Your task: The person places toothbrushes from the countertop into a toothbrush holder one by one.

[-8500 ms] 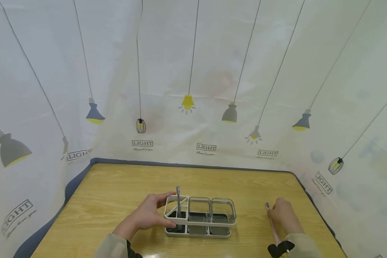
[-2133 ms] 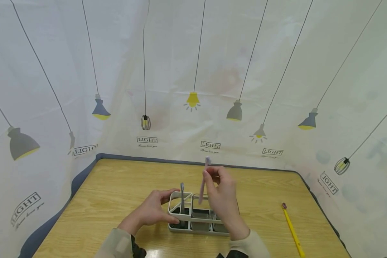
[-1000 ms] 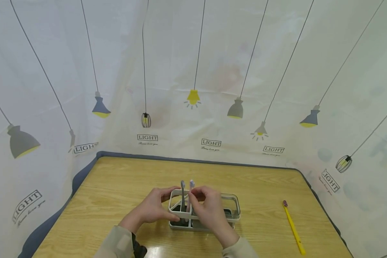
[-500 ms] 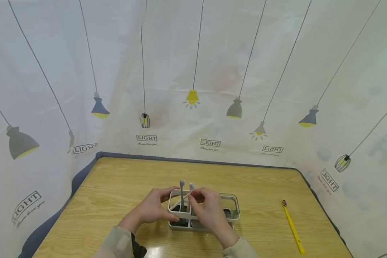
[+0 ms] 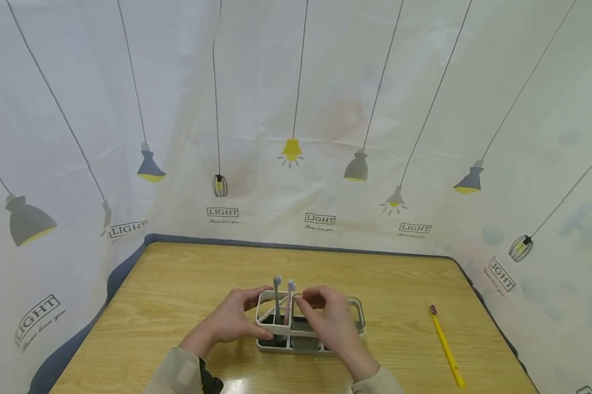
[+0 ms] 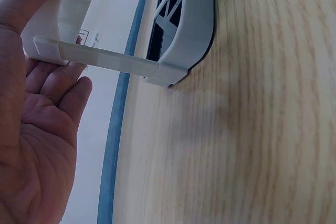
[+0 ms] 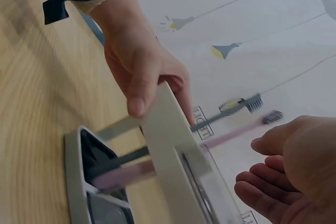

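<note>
A white toothbrush holder (image 5: 281,329) stands on the table, its left end gripped by my left hand (image 5: 229,318) between thumb and fingers. A grey toothbrush (image 5: 277,301) and a pink toothbrush (image 5: 288,307) stand side by side in its left section, bristles up. Just right of them is my right hand (image 5: 332,320), over the holder's cups. In the right wrist view, the thumb and loosely bent fingers of the right hand (image 7: 296,169) are apart from the pink toothbrush (image 7: 233,134) and hold nothing. The left wrist view shows the left hand (image 6: 44,145) at the holder's upper rail.
A yellow toothbrush (image 5: 446,347) lies on the wooden table (image 5: 187,279) to the right. Clear square cups (image 5: 356,307) sit in the holder's right part, partly behind my right hand. A curtain (image 5: 256,109) printed with lamps hangs behind the table.
The right hand took the pink toothbrush from the table's right side, carried it left and lowered it into the holder beside the grey one. It has let go and moved slightly right.
</note>
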A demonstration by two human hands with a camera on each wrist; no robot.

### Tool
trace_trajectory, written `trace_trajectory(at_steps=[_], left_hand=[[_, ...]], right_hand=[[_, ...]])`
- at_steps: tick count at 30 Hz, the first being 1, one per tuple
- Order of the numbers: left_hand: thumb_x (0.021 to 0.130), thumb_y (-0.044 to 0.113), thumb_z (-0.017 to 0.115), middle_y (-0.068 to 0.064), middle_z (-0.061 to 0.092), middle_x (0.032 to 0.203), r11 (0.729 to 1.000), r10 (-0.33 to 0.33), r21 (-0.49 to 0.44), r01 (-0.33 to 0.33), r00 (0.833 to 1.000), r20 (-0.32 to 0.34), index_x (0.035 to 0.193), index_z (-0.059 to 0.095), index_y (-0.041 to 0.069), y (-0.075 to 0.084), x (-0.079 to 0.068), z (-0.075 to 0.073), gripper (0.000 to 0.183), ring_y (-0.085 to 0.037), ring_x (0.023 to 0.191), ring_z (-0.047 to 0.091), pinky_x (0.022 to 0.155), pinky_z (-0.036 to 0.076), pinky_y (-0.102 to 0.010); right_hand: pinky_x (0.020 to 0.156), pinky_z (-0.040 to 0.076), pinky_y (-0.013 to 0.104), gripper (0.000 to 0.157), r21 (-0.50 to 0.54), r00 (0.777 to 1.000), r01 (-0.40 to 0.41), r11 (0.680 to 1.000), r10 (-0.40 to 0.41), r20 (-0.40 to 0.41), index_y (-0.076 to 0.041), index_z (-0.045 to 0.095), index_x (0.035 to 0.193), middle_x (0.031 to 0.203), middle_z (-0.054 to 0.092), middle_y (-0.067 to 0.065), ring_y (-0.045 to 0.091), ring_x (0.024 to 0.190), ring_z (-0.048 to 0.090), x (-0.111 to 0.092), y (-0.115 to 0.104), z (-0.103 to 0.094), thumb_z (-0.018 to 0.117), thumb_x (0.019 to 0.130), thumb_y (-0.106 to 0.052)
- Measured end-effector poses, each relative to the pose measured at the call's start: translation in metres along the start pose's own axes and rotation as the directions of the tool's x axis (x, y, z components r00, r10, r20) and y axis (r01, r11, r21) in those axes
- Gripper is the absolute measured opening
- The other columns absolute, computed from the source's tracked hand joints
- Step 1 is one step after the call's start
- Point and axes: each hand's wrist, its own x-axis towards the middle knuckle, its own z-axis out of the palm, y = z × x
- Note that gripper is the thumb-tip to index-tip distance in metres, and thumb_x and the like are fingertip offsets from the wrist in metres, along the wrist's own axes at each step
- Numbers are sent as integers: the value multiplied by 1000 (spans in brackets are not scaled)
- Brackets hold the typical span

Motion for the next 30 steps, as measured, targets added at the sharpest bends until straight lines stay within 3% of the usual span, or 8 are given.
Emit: trace_trajectory(at_steps=[7,14,22,24,30], left_hand=[[73,28,101,-16,53,155,1000,3,8,-3,1000,-4,157,51,9,0,-1,1,100,-37,142,50,116,42,-53],[73,27,101,-13,55,154,1000,6,13,-6,1000,3,158,50,11,-3,1,1,100,-33,142,52,115,44,-49],[72,32,101,-14,54,154,1000,10,6,-10,1000,5,157,51,9,-2,0,0,101,-33,142,52,115,43,-48],[73,31,101,-15,54,154,1000,10,1,-10,1000,6,157,51,8,-1,0,0,100,-34,142,51,115,43,-49],[73,28,101,-15,56,153,1000,13,1,-13,1000,7,156,52,7,0,0,1,99,-36,143,51,117,40,-53]], right_hand=[[70,63,27,8,-27,996,20,999,-22,-91,-1,76,99,90,75,3,19,80,73,2,10,-31,82,92,-2],[73,64,34,12,-148,984,16,989,-41,-173,0,76,103,94,76,7,20,83,74,7,20,-67,82,93,-5],[80,64,42,21,-234,976,-80,969,28,-218,2,75,112,103,76,12,26,91,74,9,31,-103,79,97,-13],[80,64,43,21,-249,972,-75,965,15,-235,3,75,111,102,77,14,28,91,75,10,35,-112,79,98,-12],[77,63,34,22,-305,961,-98,947,10,-276,6,74,111,101,76,17,32,90,75,10,50,-141,78,98,-11]])
